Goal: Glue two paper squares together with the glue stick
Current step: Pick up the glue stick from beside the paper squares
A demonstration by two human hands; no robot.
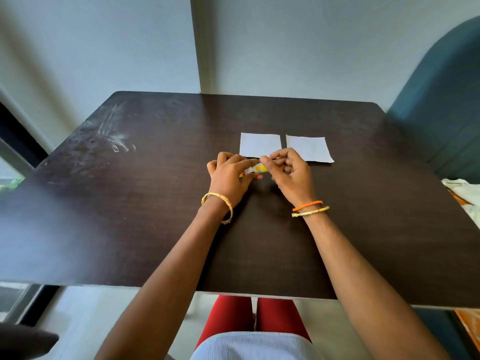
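Just in front of the two paper squares on the table, the glue stick lies crosswise, left hand curled round its body, right hand pinching its far end

Dark worktop bare across whole left half and near edge; open passage there. Two paper squares, left square and right square, flat, side by side with a narrow gap between, right of centre toward far edge. Left hand and right hand together over glue stick, just in front of squares, blocking near-side approach to them. Bare strip behind squares up to wall. Teal chair back close beside far right corner.
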